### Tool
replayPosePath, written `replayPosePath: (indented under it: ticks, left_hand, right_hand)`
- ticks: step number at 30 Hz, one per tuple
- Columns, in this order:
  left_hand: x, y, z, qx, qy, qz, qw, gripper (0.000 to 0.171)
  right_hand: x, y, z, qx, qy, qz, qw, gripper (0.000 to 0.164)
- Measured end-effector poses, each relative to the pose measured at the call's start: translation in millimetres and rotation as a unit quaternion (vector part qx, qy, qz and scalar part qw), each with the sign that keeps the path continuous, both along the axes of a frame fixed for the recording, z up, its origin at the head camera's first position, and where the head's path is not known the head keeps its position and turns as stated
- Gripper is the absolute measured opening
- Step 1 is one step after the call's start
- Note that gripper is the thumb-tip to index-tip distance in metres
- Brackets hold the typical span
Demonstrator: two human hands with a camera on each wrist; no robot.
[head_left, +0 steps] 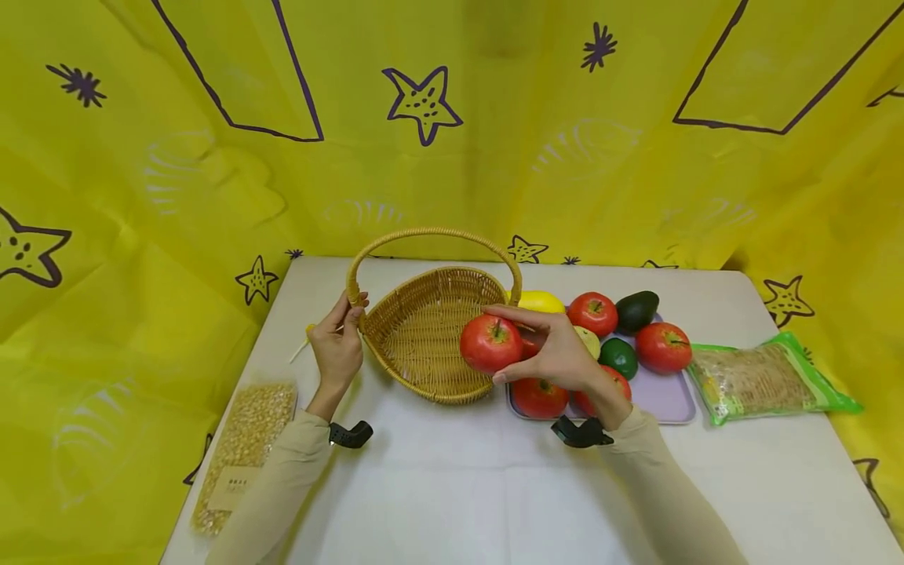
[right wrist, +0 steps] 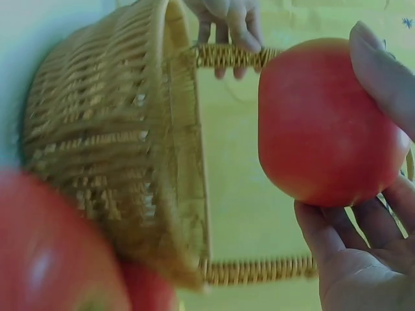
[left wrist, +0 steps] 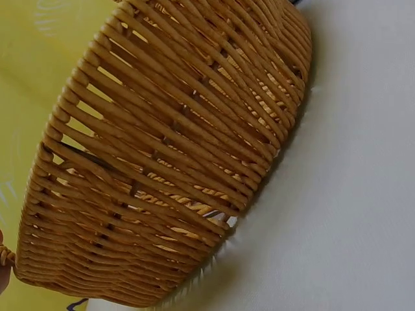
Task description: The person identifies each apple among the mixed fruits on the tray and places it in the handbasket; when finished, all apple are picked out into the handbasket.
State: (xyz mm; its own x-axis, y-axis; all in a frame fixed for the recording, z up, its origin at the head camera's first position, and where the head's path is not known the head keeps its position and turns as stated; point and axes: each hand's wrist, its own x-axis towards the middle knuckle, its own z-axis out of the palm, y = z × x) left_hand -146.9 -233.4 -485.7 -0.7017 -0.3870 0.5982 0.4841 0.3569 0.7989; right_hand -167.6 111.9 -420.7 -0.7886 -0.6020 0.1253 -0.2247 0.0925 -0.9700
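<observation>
A wicker basket [head_left: 441,337] with a tall arched handle stands on the table; no fruit shows inside it in the head view. My left hand [head_left: 337,349] grips the base of the handle on the basket's left side. In the left wrist view the woven basket wall [left wrist: 155,149] fills most of the picture. My right hand [head_left: 565,349] holds a red apple [head_left: 490,344] over the basket's right rim, with the thumb on one side and fingers on the other. The right wrist view shows this apple [right wrist: 331,123] apart from the basket.
A lilac tray [head_left: 671,396] at the right carries several red apples [head_left: 664,348], avocados [head_left: 637,311] and a yellow item [head_left: 537,301]. Beyond it lies a green-edged bag [head_left: 759,377]. A clear pack of yellow kernels [head_left: 247,439] lies at the left, below a small yellow-tipped stick [head_left: 304,341].
</observation>
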Motion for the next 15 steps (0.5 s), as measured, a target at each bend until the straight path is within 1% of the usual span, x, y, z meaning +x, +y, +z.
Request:
replayPosePath:
  ticks: [3,9,12,15]
  left_hand:
    - [-1.1,-1,-0.9,-0.010,0.008,0.006,0.9999,0.034]
    - [-1.3,-2,0.8,-0.007,0.011,-0.005,0.9999,0.035]
    - [-1.1,-1,1.4,-0.012,0.012,-0.003,0.9999,0.034]
    - [1.1,2,5.2,-0.023,0.012,0.008,0.9996,0.033]
  right_hand:
    - [-3.1,-17,2.3,-0.004,0.007,0.015,1.000,0.089]
    - [-13.0,-51,2.6,0.011,0.028,0.029,0.999,0.088]
    - [-19.9,-65,0.4,0.005,0.023,0.035,0.999,0.087]
    - [-27.5,-77,-2.5,-0.001,0.014,0.038,0.999,0.086]
